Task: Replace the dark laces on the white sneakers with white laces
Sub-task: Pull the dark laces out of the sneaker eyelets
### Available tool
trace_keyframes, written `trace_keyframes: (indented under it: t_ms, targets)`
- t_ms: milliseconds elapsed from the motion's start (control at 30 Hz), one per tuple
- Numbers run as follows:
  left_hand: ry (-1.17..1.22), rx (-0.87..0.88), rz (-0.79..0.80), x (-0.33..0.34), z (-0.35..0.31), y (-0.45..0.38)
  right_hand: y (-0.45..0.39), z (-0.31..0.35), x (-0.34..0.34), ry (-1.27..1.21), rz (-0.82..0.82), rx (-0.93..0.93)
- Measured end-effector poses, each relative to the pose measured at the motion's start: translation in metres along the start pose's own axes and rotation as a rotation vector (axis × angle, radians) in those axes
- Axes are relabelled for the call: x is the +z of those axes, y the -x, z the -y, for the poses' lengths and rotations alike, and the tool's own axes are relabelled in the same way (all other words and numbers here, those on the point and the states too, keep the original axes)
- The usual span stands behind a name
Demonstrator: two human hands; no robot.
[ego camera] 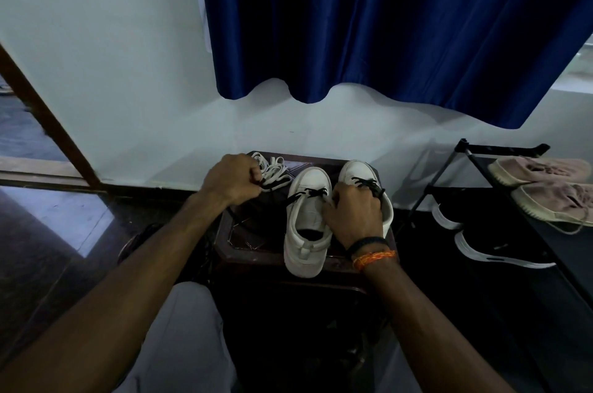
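white leather sneakers [308,216] lengthwise, toes toward wall; left hand [231,180] pinching dark lace [276,192], right hand [353,216] gripping right sneaker [362,177]; no readable branding.

Two sneakers sat side by side on the worktop [256,256], toes toward the wall [128,72], the left sneaker [306,219] nearer the person than the right sneaker [362,177]. A bundle of spare laces [272,169] lay at the far left corner of the worktop, behind the left hand [232,181]. The right hand [354,216] rested on the right sneaker. A curtain [385,23] hung on the wall above. To the right stood a shoe rack [481,155] carrying other shoes.
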State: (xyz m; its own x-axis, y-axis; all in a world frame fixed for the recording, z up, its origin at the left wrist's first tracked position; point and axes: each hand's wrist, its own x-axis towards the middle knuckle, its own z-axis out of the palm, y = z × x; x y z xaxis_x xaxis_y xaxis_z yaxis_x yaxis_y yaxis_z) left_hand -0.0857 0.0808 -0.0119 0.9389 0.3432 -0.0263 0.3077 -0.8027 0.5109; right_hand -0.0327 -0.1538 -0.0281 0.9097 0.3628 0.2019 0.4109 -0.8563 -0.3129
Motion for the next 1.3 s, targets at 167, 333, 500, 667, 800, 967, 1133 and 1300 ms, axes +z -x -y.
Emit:
trace_keyframes:
  t_ms: [167,333,500,667,800,967,1133,1300]
  targets:
    - [0.209,0.154,-0.246,0.028,-0.031,0.019,-0.001,0.003,-0.004,0.015,-0.005,-0.11]
    - [0.207,0.187,-0.124,0.052,-0.061,0.038,-0.01,0.005,-0.007,0.035,0.01,-0.244]
    - [0.08,0.16,-0.217,0.064,-0.059,0.04,-0.019,0.005,-0.006,0.041,0.117,-0.368]
    - [0.189,0.152,-0.294,0.067,-0.05,0.043,-0.025,0.007,-0.002,0.027,0.138,-0.359]
    - [0.248,0.134,-0.342,0.073,-0.049,0.045,-0.028,0.004,0.003,-0.053,0.142,-0.306]
    - [0.266,0.081,-0.41,0.074,-0.047,0.045,-0.028,-0.002,0.009,-0.126,0.135,-0.366]
    - [0.267,0.104,-0.399,0.074,-0.05,0.046,-0.032,0.003,0.005,-0.044,0.223,-0.391]
    - [0.301,0.075,-0.416,0.078,-0.055,0.045,-0.04,0.01,0.004,-0.053,0.284,-0.27]
